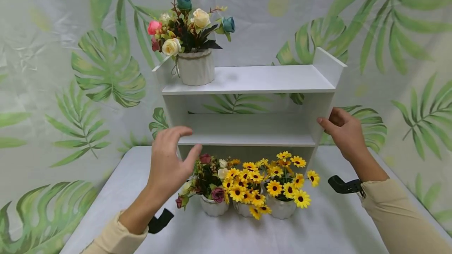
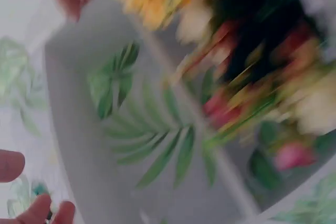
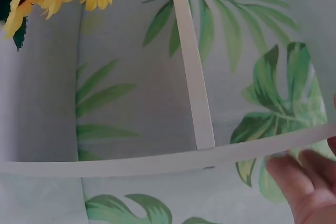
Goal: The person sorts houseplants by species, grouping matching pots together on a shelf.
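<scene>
A white shelf [image 1: 247, 129] with a raised panel at each end stands on the table. My right hand [image 1: 344, 134] holds its right side panel [image 1: 326, 107], thumb at the front edge and fingers on the outer face. In the right wrist view those fingers [image 3: 299, 182] lie along the panel's outside. My left hand [image 1: 169, 164] is in front of the shelf's left side, thumb and fingers spread apart with nothing between them. On the top board, at the left, sits a white pot [image 1: 195, 68] of mixed artificial roses [image 1: 201, 19].
Three more potted flowers stand on the table before the shelf: dark red and cream roses [image 1: 217, 195] at left, then yellow daisy-like flowers [image 1: 247, 185] and another yellow bunch [image 1: 288, 189]. A leaf-patterned cloth [image 1: 254, 34] hangs close behind. White cloth [image 1: 339, 226] covers the table.
</scene>
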The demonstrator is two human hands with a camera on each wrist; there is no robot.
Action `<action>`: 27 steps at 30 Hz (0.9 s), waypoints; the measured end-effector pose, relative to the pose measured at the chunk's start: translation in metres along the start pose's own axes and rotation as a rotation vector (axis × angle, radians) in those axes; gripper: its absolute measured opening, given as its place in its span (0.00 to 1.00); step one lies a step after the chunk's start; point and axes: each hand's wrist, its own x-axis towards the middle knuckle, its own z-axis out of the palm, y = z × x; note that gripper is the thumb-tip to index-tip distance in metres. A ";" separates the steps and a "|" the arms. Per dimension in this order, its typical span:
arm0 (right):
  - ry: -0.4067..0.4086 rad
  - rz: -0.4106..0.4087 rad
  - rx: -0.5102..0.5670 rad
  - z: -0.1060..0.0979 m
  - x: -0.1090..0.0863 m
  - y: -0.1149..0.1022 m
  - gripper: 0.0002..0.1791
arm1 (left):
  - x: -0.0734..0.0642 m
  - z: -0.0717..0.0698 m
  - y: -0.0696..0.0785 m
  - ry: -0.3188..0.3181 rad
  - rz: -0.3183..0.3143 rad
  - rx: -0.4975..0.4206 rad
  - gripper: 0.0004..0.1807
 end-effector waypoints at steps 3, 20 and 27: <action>-0.050 -0.026 0.046 -0.001 0.002 0.001 0.38 | -0.038 0.002 -0.005 0.000 0.076 0.062 0.14; -0.050 -0.062 0.016 -0.003 0.002 0.004 0.35 | -0.121 0.039 -0.037 -0.753 -0.470 0.040 0.36; -0.062 -0.068 0.029 -0.004 0.001 0.005 0.35 | -0.120 0.054 -0.060 -0.841 -0.649 0.078 0.58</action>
